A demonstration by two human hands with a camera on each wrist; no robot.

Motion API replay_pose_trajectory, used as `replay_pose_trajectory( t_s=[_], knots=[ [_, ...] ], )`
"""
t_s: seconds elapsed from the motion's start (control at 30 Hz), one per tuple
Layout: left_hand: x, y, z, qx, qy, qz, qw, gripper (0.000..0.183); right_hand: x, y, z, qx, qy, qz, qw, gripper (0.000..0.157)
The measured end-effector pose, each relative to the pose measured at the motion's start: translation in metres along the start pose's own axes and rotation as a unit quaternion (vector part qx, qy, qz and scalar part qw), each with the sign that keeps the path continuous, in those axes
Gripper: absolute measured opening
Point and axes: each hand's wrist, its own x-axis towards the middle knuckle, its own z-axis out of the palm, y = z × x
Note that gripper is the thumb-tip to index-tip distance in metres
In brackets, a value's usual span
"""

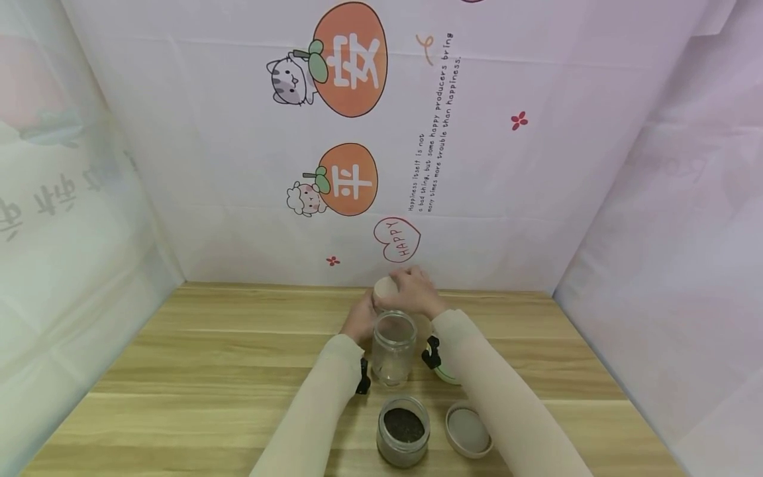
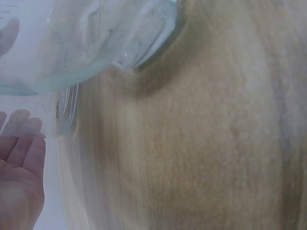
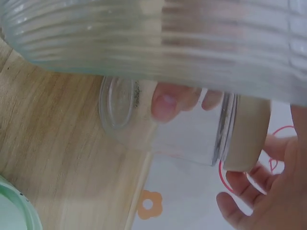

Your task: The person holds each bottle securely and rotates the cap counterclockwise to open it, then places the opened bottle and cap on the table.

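Observation:
Toward the back of the table, my left hand (image 1: 360, 319) holds a small clear glass jar (image 3: 187, 141), its fingers visible through the glass in the right wrist view. A beige screw lid (image 1: 385, 288) sits on the jar's mouth. My right hand (image 1: 413, 293) grips that lid from the right side, fingers bent around its rim. Just in front of both hands stands a taller, lidless glass jar (image 1: 394, 351), which fills the top of both wrist views. Some dark specks show near the small jar's base.
Nearer the front, a lidless glass jar (image 1: 403, 434) holds dark granular matter. To its right a round lid (image 1: 468, 430) lies with its inside up. A light green round object (image 1: 447, 376) is partly hidden beneath the right forearm. A printed white cloth (image 1: 477, 218) hangs behind the table.

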Motion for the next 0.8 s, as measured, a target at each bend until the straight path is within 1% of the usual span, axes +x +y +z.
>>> replay_pose_trajectory(
  t_s=[0.1, 0.17, 0.37, 0.53, 0.8],
  knots=[
    [0.001, 0.001, -0.001, -0.004, -0.002, -0.005, 1.0, 0.081, 0.001, 0.004, -0.002, 0.005, -0.02, -0.023, 1.0, 0.084],
    [0.0, 0.002, -0.001, -0.009, -0.001, -0.008, 0.9999, 0.082, 0.0, 0.006, -0.003, 0.019, -0.032, -0.035, 0.999, 0.084],
    [-0.002, 0.006, 0.0, -0.02, 0.005, -0.02, 0.9996, 0.081, -0.003, 0.013, -0.007, 0.062, -0.058, -0.05, 0.995, 0.085],
    [-0.002, 0.008, 0.001, -0.042, 0.007, -0.028, 0.9987, 0.081, -0.006, 0.017, -0.009, 0.085, -0.065, -0.063, 0.992, 0.084],
    [-0.001, 0.005, 0.001, -0.036, 0.006, -0.027, 0.999, 0.083, -0.005, 0.022, -0.012, 0.095, -0.066, -0.084, 0.99, 0.084]
  ],
)
